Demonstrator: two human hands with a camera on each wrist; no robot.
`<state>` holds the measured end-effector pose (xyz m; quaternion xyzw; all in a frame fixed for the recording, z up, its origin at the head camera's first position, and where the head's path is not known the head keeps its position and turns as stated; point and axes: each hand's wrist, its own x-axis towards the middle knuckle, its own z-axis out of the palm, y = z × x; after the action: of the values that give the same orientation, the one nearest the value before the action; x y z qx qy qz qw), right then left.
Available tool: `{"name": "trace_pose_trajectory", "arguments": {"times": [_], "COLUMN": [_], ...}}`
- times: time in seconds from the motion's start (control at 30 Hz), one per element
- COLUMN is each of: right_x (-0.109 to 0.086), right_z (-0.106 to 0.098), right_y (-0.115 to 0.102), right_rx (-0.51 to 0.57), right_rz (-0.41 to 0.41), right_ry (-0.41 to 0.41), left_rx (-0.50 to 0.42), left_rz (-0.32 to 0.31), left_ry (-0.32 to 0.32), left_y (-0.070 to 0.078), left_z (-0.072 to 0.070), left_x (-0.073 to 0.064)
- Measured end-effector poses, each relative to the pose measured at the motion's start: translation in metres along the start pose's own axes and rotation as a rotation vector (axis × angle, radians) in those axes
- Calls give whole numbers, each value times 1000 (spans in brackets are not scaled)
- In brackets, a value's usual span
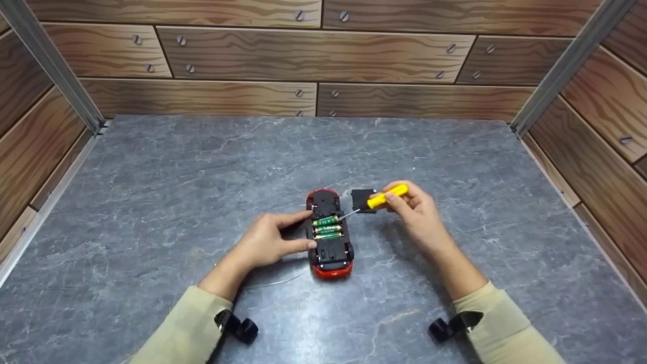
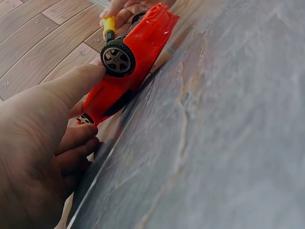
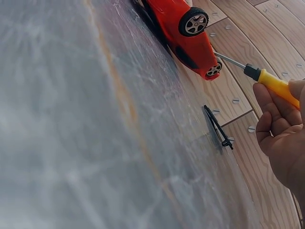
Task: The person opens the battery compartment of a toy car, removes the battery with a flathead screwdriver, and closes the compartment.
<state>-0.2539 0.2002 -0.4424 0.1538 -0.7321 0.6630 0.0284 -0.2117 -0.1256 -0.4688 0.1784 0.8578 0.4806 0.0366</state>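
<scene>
A red toy car point(image 1: 332, 273) lies upside down on the table, its black underside up and its battery bay uncovered. Three green batteries point(image 1: 327, 229) sit side by side in the bay. My left hand point(image 1: 265, 240) holds the car from its left side, thumb and index finger spread along the edge. In the left wrist view the thumb is against a wheel point(image 2: 118, 58). My right hand point(image 1: 417, 215) grips a screwdriver point(image 1: 388, 196) by its yellow handle. The metal shaft slants down left, its tip at the right end of the farthest battery.
A black battery cover point(image 1: 361, 200) lies on the table just right of the car, under the screwdriver. A thin pale wire point(image 1: 275, 283) runs left from the car. The grey marbled table point(image 1: 202, 167) is bounded by wood-patterned walls point(image 1: 313, 53).
</scene>
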Motion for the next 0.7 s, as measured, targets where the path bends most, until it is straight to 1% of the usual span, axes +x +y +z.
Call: {"name": "trace_pose_trajectory", "arguments": {"times": [0.3,0.53,0.7], "right_x": [-1,-1,0], "right_z": [1,2,2], "right_y": [-1,0,0], "right_rx": [41,55,46], "right_rz": [15,-3,-4], "right_ry": [14,12,4], "left_rx": [0,0,3], "left_rz": [8,-8,-18], "left_ry": [4,3,-3], "left_y": [1,2,3], "left_z": [0,-1,-1], "left_x": [0,-1,-1]}}
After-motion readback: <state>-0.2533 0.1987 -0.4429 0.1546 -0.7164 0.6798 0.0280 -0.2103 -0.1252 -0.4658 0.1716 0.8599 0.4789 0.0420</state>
